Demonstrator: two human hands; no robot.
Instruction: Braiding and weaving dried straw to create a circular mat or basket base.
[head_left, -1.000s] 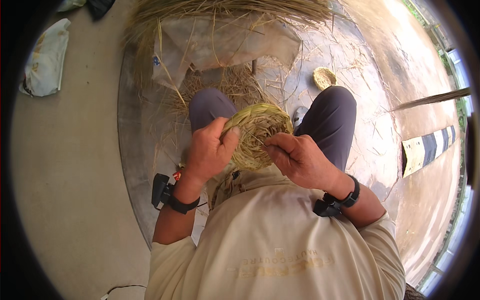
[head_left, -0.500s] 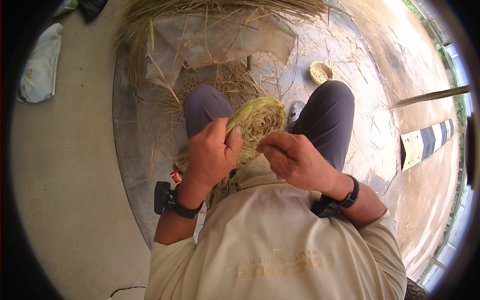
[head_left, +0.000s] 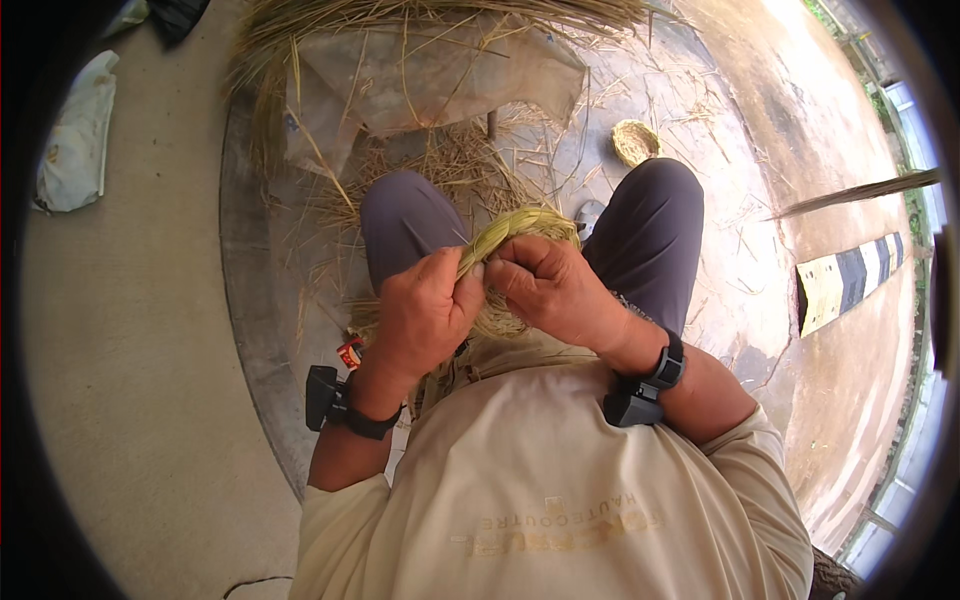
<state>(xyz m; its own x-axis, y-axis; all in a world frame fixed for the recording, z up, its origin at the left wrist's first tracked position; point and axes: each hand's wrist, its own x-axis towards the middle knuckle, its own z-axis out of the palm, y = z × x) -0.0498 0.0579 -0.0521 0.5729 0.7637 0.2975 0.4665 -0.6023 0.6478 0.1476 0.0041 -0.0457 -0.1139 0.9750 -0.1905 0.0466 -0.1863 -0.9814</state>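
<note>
Between my knees is a round straw basket [head_left: 525, 222] with a coiled, greenish-yellow rim, partly covered by my hands. My left hand [head_left: 428, 308] is closed on the left side of that rim, thumb and fingers pinching it. Right beside it my right hand [head_left: 553, 290] is closed in a pinch at the rim, its fingertips almost touching my left thumb. What the right fingertips pinch is too small to see now. Both wrists wear black straps with small dark devices.
Ahead, long straw stalks [head_left: 440, 12] lie across a low support draped with a clouded plastic sheet [head_left: 440, 80]. Loose straw litters the floor below. A small woven basket [head_left: 636, 143] stands beyond my right knee. A white sack [head_left: 78, 135] lies far left, a striped block [head_left: 850, 285] at right.
My right hand has moved left and slightly up, from holding a thin strand away from the rim to the rim beside my left thumb. My left hand keeps its hold.
</note>
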